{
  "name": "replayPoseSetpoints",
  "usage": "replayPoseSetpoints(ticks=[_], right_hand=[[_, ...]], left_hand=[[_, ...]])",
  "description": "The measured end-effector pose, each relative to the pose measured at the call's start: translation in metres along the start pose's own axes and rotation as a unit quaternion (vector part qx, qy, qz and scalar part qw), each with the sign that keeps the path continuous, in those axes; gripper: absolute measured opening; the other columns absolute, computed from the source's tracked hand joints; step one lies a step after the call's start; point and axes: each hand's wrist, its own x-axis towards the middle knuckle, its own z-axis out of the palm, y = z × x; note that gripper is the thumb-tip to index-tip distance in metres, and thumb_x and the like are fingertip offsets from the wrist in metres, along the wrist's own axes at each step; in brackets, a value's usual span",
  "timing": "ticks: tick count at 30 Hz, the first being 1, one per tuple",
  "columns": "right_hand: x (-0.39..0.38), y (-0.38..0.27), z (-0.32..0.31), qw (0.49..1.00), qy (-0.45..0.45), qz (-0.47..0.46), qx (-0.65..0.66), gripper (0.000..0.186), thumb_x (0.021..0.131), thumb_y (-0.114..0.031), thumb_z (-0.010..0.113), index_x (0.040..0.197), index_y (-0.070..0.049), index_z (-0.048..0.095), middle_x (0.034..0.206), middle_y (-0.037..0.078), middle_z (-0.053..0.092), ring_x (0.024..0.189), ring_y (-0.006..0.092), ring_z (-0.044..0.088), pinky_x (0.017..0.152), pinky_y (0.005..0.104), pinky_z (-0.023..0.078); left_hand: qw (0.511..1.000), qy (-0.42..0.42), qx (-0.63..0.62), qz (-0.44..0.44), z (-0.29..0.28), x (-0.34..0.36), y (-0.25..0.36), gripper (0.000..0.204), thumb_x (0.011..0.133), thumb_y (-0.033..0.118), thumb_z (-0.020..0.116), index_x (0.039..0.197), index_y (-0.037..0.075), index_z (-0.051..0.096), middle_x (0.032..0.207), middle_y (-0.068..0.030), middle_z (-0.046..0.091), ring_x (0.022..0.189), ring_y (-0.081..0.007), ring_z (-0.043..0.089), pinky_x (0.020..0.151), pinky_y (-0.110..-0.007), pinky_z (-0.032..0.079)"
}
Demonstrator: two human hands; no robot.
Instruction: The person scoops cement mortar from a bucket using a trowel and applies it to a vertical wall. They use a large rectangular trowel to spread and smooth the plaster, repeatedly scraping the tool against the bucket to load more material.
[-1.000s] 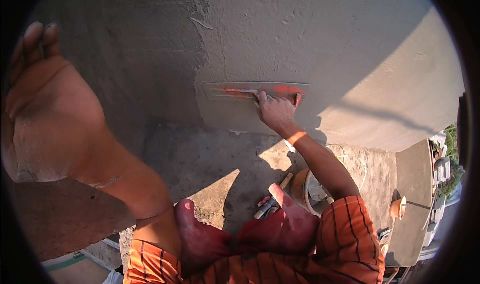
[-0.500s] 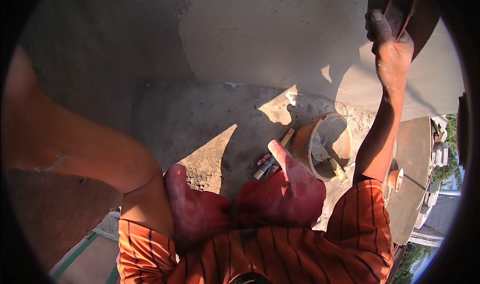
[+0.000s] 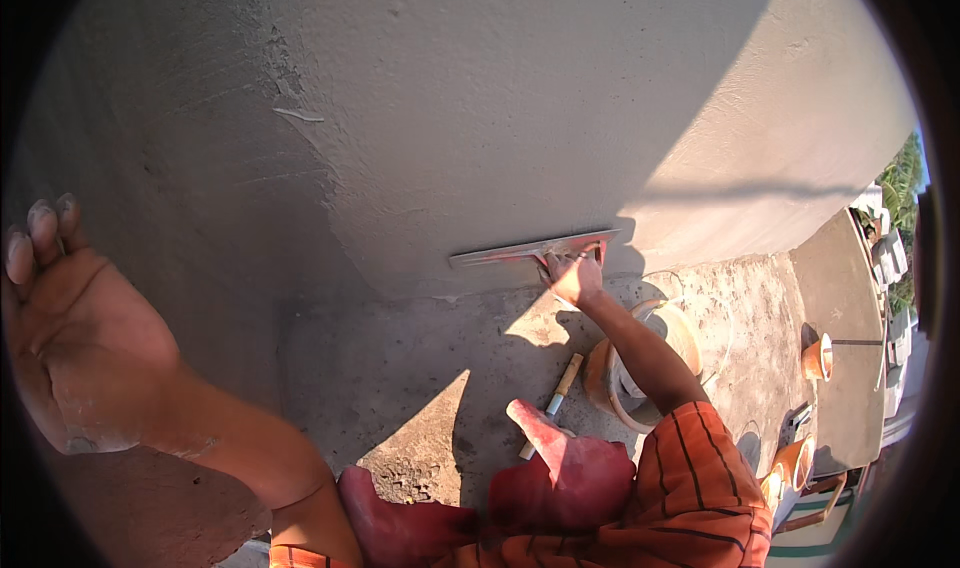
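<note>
The right hand (image 3: pixel 577 276) grips a trowel (image 3: pixel 530 251) flat on the wall (image 3: pixel 480 118). The left hand (image 3: pixel 75 338) is spread open, holding nothing.

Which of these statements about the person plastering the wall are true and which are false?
1. The right hand grips a long flat trowel against the grey wall. True.
2. The left hand holds a bucket. False: it holds nothing and lies flat on the wall with its fingers spread.
3. A round tub stands on the ground below the right forearm. True.
4. The person wears blue boots. False: the boots are red.
5. A small wooden-handled tool lies on the ground near the boots. True.
</note>
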Motion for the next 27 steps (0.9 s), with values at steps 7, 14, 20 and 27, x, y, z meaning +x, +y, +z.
replayPoseSetpoints(ticks=[7,14,20,27], right_hand=[[0.024,0.022,-0.329,0.922,0.352,-0.111,-0.117,0.027,0.084,-0.032,0.058,0.091,-0.008,0.048,0.068,0.006,0.062,0.063,0.0249,0.065,0.054,0.0381,0.051],[0.025,0.053,-0.6,0.798,0.599,-0.063,-0.014,0.046,0.09,-0.032,0.05,0.118,0.005,0.049,0.1,0.028,0.061,0.091,0.0398,0.061,0.078,0.0431,0.049],[0.006,0.287,-0.542,0.692,0.647,0.26,0.188,0.046,0.081,-0.039,0.06,0.098,0.004,0.06,0.077,0.015,0.066,0.063,0.0225,0.063,0.058,0.0355,0.049],[0.006,0.207,-0.401,0.507,0.598,0.167,0.598,0.029,0.087,-0.028,0.058,0.091,-0.002,0.046,0.058,0.002,0.043,0.036,0.0092,0.037,0.032,0.0274,0.03]], left_hand=[[0.994,0.054,-0.097,-0.013,0.039,-0.032,-0.032,0.019,0.087,0.009,0.042,0.098,0.002,0.056,0.079,-0.0048,0.053,0.077,-0.0149,0.051,0.076,-0.03,0.04],[0.99,0.043,-0.101,-0.092,0.067,-0.059,-0.06,0.016,0.085,0.004,0.041,0.093,0.002,0.055,0.078,-0.0043,0.052,0.072,-0.0134,0.051,0.07,-0.029,0.042],[0.992,0.047,-0.078,-0.089,0.059,-0.05,-0.049,0.016,0.086,0.003,0.039,0.092,0.002,0.054,0.078,-0.0046,0.049,0.072,-0.013,0.048,0.07,-0.028,0.041],[0.99,0.076,-0.098,-0.07,0.038,-0.04,-0.05,0.019,0.088,0.006,0.039,0.095,0.001,0.055,0.084,-0.0038,0.047,0.074,-0.0134,0.047,0.068,-0.027,0.039]])
